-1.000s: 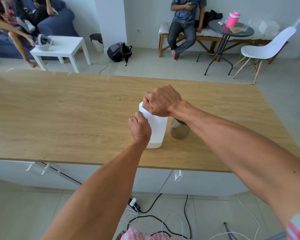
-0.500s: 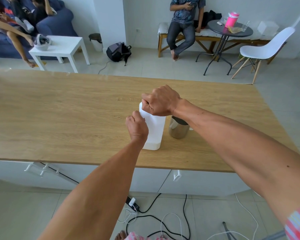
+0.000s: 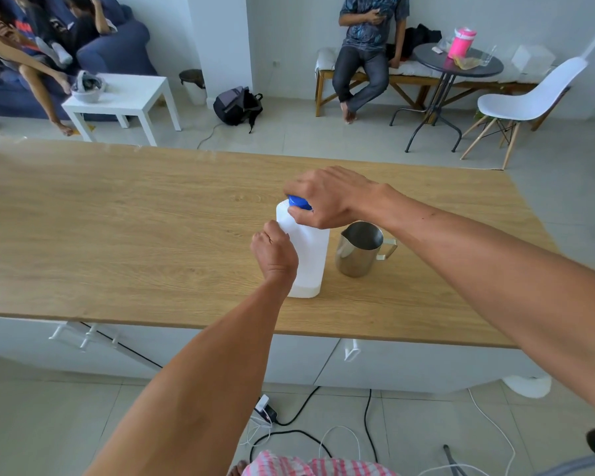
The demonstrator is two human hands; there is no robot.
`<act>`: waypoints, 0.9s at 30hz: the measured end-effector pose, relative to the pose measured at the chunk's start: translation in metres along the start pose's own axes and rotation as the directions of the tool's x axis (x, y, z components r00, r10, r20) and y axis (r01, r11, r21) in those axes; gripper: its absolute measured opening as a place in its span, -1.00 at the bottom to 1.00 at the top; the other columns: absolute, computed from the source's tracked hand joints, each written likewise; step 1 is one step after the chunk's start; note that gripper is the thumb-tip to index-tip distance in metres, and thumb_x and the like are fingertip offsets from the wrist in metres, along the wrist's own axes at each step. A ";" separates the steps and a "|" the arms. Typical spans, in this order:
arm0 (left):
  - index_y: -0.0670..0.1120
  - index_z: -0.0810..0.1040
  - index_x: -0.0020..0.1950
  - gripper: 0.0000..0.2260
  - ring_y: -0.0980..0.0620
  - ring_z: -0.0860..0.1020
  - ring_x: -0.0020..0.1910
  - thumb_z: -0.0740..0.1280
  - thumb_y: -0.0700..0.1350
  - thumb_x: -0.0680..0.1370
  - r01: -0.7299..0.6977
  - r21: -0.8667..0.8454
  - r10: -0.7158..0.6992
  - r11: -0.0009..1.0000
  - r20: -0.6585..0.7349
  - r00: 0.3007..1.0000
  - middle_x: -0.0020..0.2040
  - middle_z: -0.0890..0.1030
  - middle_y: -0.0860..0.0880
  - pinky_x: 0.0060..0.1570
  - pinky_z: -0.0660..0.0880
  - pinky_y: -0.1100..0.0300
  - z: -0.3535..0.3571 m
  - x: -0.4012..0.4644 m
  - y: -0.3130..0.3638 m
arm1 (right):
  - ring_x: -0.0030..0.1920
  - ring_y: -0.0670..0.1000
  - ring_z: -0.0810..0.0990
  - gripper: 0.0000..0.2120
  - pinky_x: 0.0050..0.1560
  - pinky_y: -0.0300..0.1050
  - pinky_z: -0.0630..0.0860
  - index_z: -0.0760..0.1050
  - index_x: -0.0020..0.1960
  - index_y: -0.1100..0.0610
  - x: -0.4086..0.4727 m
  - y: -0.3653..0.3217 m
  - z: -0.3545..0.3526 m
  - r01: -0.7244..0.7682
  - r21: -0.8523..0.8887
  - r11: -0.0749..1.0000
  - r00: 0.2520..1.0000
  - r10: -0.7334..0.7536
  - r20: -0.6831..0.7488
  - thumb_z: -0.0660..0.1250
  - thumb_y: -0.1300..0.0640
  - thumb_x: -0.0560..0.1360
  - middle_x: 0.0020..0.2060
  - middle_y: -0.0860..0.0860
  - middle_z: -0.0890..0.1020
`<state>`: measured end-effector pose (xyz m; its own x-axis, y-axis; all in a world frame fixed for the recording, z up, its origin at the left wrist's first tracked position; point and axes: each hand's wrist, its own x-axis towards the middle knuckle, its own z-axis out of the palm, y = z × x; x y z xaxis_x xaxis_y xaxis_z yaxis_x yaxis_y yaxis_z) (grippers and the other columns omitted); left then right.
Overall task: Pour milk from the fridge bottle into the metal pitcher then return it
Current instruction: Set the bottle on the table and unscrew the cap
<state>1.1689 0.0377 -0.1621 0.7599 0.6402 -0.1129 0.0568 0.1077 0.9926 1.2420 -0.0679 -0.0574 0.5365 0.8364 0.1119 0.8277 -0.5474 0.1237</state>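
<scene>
A white plastic milk bottle (image 3: 309, 255) stands upright on the wooden counter (image 3: 117, 242) near its front edge. My left hand (image 3: 273, 251) grips the bottle's left side. My right hand (image 3: 327, 197) is closed over the blue cap (image 3: 299, 202) at the bottle's top, and part of the cap shows below my fingers. Just right of the bottle stands the metal pitcher (image 3: 356, 250), handle pointing right, and its inside looks bare.
The counter's far edge borders a tiled floor with a white side table (image 3: 124, 97), a black backpack (image 3: 237, 104), a round dark table (image 3: 457, 61) and a white chair (image 3: 526, 101). People sit on a sofa and a bench. Cables lie on the floor below me.
My right hand has turned and loosened on top of the bottle, so the blue cap now shows. With my forearm lifted away, the pitcher is in full view. The bottle stays put.
</scene>
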 end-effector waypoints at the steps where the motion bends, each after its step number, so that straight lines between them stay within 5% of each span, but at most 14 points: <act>1: 0.04 0.17 -0.53 -0.64 0.09 0.15 -0.47 0.08 -0.09 0.48 -0.006 0.005 0.006 1.000 -0.006 1.000 -0.62 0.20 0.10 -0.34 0.17 0.07 0.000 0.000 0.000 | -0.28 0.08 0.49 -0.75 -0.33 -0.09 0.30 0.47 0.05 0.04 -0.002 -0.001 -0.003 0.018 0.008 1.000 1.000 -0.018 0.021 0.16 -0.10 0.55 -0.15 -0.01 0.51; 5: -0.08 0.18 -0.45 -0.64 0.07 0.18 -0.42 0.10 -0.12 0.56 0.006 0.024 -0.006 1.000 -0.030 1.000 -0.58 0.27 0.11 -0.29 0.21 0.06 0.001 0.003 -0.002 | -0.22 0.06 0.49 -0.52 -0.26 -0.07 0.38 0.40 0.36 -0.08 -0.004 -0.010 -0.010 -0.081 -0.032 0.996 0.996 0.083 0.046 0.07 -0.28 0.55 -0.01 -0.02 0.46; 7: -0.08 0.20 -0.45 -0.65 0.01 0.19 -0.39 0.09 -0.10 0.55 0.009 0.014 -0.009 1.000 -0.028 1.000 -0.58 0.29 0.11 -0.27 0.24 0.05 0.001 0.002 -0.003 | -0.25 0.10 0.51 -0.43 -0.24 -0.02 0.37 0.40 0.21 0.05 -0.003 -0.013 -0.013 -0.226 -0.054 0.973 0.973 0.228 0.037 0.02 -0.40 0.57 -0.16 -0.01 0.50; 10: -0.11 0.16 -0.43 -0.68 0.02 0.16 -0.38 0.09 -0.08 0.52 0.013 -0.006 -0.013 1.000 -0.018 1.000 -0.63 0.28 0.15 -0.27 0.21 0.04 0.000 -0.005 0.002 | -0.22 0.13 0.54 -0.64 -0.27 -0.01 0.37 0.41 -0.01 0.06 0.000 -0.015 -0.015 -0.226 0.006 0.974 0.970 0.224 0.093 0.13 -0.24 0.53 -0.18 0.00 0.53; 14: -0.09 0.16 -0.44 -0.73 -0.02 0.16 -0.36 0.06 -0.04 0.44 0.020 -0.010 -0.020 1.000 -0.004 1.000 -0.63 0.26 0.12 -0.24 0.24 0.01 -0.001 -0.006 0.003 | -0.06 0.13 0.51 -0.48 -0.12 0.00 0.37 0.43 0.28 -0.03 0.003 -0.022 -0.026 -0.299 0.011 0.954 0.939 0.292 0.181 0.12 -0.35 0.51 0.02 -0.04 0.46; 17: -0.01 0.17 -0.49 -0.71 -0.04 0.17 -0.35 0.06 -0.04 0.45 0.035 -0.009 -0.035 0.999 0.005 0.999 -0.61 0.23 0.11 -0.24 0.25 -0.02 -0.002 -0.004 -0.001 | -0.09 0.11 0.51 -0.49 -0.18 -0.01 0.35 0.45 0.10 0.10 0.004 -0.026 -0.031 -0.378 -0.024 0.925 0.904 0.375 0.206 0.15 -0.36 0.57 -0.03 0.01 0.53; 23: -0.07 0.16 -0.43 -0.63 -0.05 0.18 -0.34 0.11 -0.18 0.58 0.039 0.035 -0.039 0.999 -0.006 0.999 -0.57 0.26 0.11 -0.23 0.23 -0.02 -0.002 -0.001 -0.003 | 0.01 0.06 0.58 -0.74 0.00 -0.01 0.54 0.56 0.17 0.01 -0.004 -0.014 -0.055 -0.355 0.308 0.883 0.924 0.281 0.260 0.36 -0.08 0.55 0.03 -0.03 0.59; 27: -0.09 0.18 -0.40 -0.64 -0.03 0.18 -0.33 0.12 -0.22 0.61 0.046 0.061 -0.046 0.997 -0.001 0.999 -0.37 0.25 -0.01 -0.21 0.22 0.00 -0.004 0.001 -0.004 | -0.16 0.00 0.66 -0.62 -0.17 -0.06 0.62 0.56 0.13 0.16 -0.031 -0.001 -0.047 -0.400 0.723 0.563 0.858 0.507 0.081 0.57 0.00 0.44 -0.04 0.05 0.66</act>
<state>1.1664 0.0412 -0.1669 0.7561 0.6350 -0.1585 0.1311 0.0902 0.9873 1.2171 -0.0947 -0.0150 0.8933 0.4424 0.0792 0.3700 -0.6238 -0.6885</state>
